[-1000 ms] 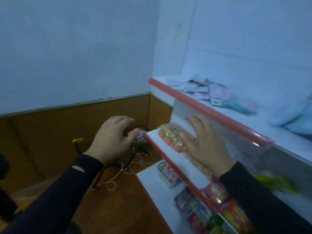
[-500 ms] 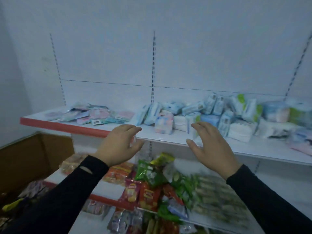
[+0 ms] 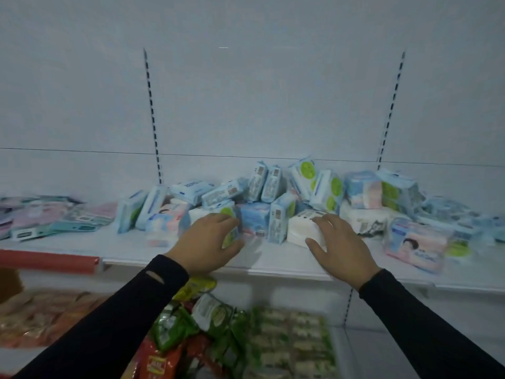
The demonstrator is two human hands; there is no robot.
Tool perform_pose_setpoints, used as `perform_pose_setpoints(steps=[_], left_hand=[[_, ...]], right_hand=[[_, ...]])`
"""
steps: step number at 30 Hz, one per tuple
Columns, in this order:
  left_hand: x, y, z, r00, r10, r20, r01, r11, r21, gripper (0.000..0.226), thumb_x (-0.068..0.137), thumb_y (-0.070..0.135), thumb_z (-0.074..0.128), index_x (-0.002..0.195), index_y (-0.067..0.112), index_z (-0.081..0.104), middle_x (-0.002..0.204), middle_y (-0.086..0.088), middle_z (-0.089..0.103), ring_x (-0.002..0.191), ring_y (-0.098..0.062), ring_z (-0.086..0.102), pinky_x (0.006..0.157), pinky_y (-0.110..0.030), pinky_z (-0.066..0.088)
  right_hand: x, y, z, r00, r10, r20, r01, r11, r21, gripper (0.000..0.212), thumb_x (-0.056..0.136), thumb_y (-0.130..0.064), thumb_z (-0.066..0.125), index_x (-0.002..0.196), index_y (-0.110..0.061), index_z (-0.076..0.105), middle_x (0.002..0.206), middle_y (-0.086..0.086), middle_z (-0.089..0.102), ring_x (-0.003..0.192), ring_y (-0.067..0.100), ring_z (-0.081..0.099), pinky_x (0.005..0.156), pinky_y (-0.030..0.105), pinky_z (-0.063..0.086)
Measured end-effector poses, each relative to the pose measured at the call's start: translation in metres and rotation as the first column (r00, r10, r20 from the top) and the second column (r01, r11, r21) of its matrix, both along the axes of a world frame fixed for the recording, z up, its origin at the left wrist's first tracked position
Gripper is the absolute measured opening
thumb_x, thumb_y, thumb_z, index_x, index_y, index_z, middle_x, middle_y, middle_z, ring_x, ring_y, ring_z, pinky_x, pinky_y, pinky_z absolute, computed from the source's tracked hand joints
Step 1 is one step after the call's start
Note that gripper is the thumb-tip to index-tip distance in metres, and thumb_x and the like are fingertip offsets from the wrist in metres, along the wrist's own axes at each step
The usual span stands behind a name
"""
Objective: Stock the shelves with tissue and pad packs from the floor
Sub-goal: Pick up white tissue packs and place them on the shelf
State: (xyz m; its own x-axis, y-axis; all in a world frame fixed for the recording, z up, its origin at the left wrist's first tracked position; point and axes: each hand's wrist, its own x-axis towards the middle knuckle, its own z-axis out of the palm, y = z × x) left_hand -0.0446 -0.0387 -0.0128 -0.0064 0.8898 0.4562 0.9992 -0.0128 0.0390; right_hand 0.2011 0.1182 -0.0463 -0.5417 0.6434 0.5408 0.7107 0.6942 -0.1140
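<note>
Tissue packs under both hands

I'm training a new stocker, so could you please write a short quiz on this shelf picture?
1. True or false: the left hand rests on a green-dotted pack.
2. What does the right hand touch? A) white pack B) red rail C) snack bag
3. Fill in: the snacks lie on the shelf ____ the tissue shelf.

Key: 1 true; 2 A; 3 below.
</note>
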Motion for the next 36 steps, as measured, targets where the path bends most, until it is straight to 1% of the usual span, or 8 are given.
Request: perform_pose_setpoints(steps=[4,10,16,20,25,30,34,36], left_hand=[[0.044,0.062,-0.002,0.998,-0.067,0.01,0.067,0.998,-0.003,0.06,0.087,0.055,0.039,0.13,0.017,0.054,0.122,-0.004,0.06,0.111,-0.022,0.054,0.093,-0.033,0.043],[0.104,0.16,-0.01,0.996,-0.052,-0.071,0.046,0.995,-0.088,0.059,0.086,0.058,0.041,0.123,0.014,0.051,0.117,-0.009,0.055,0.109,-0.03,0.051,0.089,-0.039,0.044],[0.115,0.19,-0.022,0.997,0.009,-0.077,-0.021,0.988,-0.155,0.051,0.085,0.04,0.053,0.13,0.019,0.04,0.118,-0.011,0.051,0.111,-0.032,0.047,0.09,-0.041,0.043],[0.105,0.185,-0.005,0.993,-0.112,0.023,0.114,0.953,-0.281,0.058,0.075,0.032,0.066,0.126,0.024,0.039,0.117,-0.007,0.047,0.109,-0.026,0.044,0.091,-0.037,0.041],[0.103,0.181,-0.001,0.993,-0.051,0.106,0.083,0.941,-0.329,0.051,0.078,0.047,0.066,0.115,0.028,0.035,0.112,-0.008,0.049,0.104,-0.027,0.046,0.082,-0.035,0.039],[0.103,0.172,0.015,0.997,-0.021,0.07,0.046,0.93,-0.365,0.054,0.075,0.047,0.071,0.106,0.023,0.033,0.105,-0.005,0.056,0.091,-0.025,0.051,0.073,-0.03,0.037],[0.102,0.159,0.024,0.998,0.028,0.049,-0.004,0.9,-0.437,0.062,0.074,0.045,0.074,0.117,0.019,0.038,0.113,-0.004,0.057,0.096,-0.025,0.053,0.077,-0.03,0.041],[0.103,0.153,0.017,0.999,0.029,0.038,-0.011,0.916,-0.402,0.062,0.074,0.049,0.072,0.117,0.02,0.037,0.115,-0.005,0.058,0.1,-0.027,0.055,0.078,-0.031,0.042]], right_hand=[[0.026,0.057,0.007,0.995,-0.096,0.003,0.096,0.995,-0.01,0.044,0.09,-0.033,0.051,0.126,-0.007,0.053,0.117,0.014,0.055,0.106,0.033,0.054,0.084,0.04,0.048],[0.053,0.115,0.008,0.953,-0.148,0.266,0.156,0.988,-0.008,0.058,0.086,-0.028,0.054,0.138,-0.007,0.039,0.131,0.012,0.048,0.119,0.029,0.045,0.097,0.038,0.04],[0.051,0.13,0.01,0.925,-0.208,0.319,0.194,0.978,0.075,0.066,0.083,-0.01,0.055,0.144,-0.011,0.029,0.126,0.01,0.045,0.107,0.029,0.046,0.083,0.037,0.041],[0.052,0.141,0.012,0.905,-0.198,0.376,0.173,0.98,0.1,0.065,0.081,-0.02,0.064,0.14,-0.021,0.037,0.128,0.009,0.043,0.11,0.03,0.044,0.083,0.037,0.037],[0.046,0.139,0.02,0.919,-0.153,0.364,0.132,0.988,0.082,0.051,0.084,-0.029,0.063,0.132,-0.026,0.046,0.123,0.0,0.055,0.112,0.023,0.05,0.09,0.037,0.036],[0.054,0.134,0.029,0.993,0.056,0.108,-0.037,0.985,-0.169,0.066,0.076,-0.051,0.069,0.134,-0.028,0.045,0.126,-0.002,0.054,0.115,0.02,0.049,0.092,0.036,0.041],[0.054,0.13,0.03,0.926,0.044,0.376,0.025,0.984,-0.178,0.087,0.06,-0.062,0.07,0.135,-0.034,0.036,0.126,-0.001,0.053,0.113,0.024,0.049,0.096,0.039,0.041],[0.054,0.127,0.033,0.903,0.047,0.428,0.036,0.982,-0.184,0.08,0.064,-0.058,0.07,0.132,-0.036,0.035,0.12,-0.001,0.059,0.106,0.023,0.055,0.091,0.037,0.044]])
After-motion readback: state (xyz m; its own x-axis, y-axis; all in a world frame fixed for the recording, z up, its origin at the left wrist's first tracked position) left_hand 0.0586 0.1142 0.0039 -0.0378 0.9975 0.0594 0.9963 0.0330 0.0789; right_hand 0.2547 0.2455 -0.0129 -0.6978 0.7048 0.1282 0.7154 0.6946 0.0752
